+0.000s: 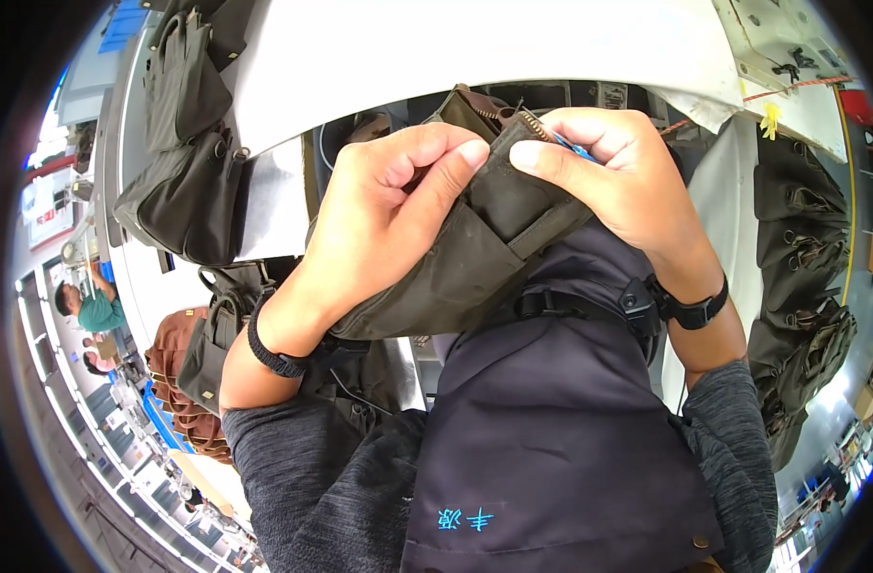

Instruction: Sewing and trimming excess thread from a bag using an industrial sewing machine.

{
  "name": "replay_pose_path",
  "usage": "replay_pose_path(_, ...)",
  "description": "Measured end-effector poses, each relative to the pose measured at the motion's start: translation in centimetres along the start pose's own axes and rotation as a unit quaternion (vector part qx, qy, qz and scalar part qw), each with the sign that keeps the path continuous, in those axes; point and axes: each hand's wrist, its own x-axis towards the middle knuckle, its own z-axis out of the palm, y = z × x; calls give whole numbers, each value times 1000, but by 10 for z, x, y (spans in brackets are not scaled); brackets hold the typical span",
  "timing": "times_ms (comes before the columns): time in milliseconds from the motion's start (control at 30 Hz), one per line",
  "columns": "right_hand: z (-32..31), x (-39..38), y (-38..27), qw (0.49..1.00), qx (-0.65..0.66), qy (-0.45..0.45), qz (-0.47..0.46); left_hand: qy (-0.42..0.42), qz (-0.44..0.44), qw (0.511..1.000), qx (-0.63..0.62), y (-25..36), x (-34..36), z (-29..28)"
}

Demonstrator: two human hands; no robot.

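A dark olive fabric bag hangs in front of me at a slant, its open top edge facing up. My left hand pinches that edge between thumb and forefinger. A short way to the right, my right hand grips the corner of the same edge, thumb on the outer face. Between my hands the end of a brass-toothed zipper sticks up. A slim blue object shows under my right fingers; its kind is mostly hidden. A flat pocket runs across the bag's outer face.
A white work surface spreads beyond my hands. More olive bags lie at the left, with a stack of brown pieces below them. Several olive bags hang at the right. A person in green sits far left.
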Motion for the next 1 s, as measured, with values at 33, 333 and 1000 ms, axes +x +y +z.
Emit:
replay_pose_path(33,1,0,3,999,27,25,-30,-8,-2,1000,-20,-1,2,0)
replay_pose_path(333,-19,5,-10,991,64,74,-87,-88,67,985,132,45,-3,-24)
replay_pose_path(1000,-218,101,133,705,-574,402,-111,254,264,917,157,-32,30,-110)
